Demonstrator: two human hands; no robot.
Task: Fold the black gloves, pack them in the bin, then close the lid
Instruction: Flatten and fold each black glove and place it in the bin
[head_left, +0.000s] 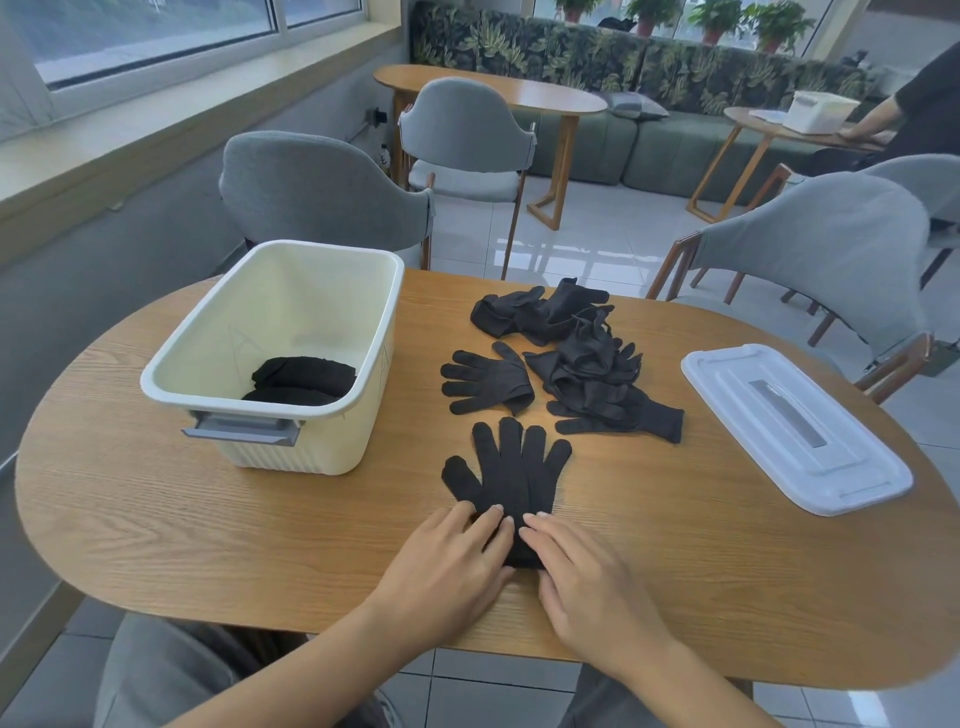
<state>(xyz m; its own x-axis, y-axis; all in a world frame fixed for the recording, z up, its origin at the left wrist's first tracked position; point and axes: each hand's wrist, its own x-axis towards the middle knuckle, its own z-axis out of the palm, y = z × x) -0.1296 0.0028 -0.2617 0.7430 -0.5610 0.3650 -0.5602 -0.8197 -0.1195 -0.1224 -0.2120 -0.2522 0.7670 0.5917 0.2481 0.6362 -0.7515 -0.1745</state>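
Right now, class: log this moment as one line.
left hand, right hand: flat on glove | bin: open, folded gloves inside | lid: on table

Head-worn view, forward and down.
Looks from above the near edge of the surface, close over it, facing far across toward chairs and windows.

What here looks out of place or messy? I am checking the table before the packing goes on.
Nothing is damaged or spilled. The heap of unfolded black knit gloves lies tangled mid-table, and the white plastic lid sits apart from the cream plastic bin. Both fit a half-done job.
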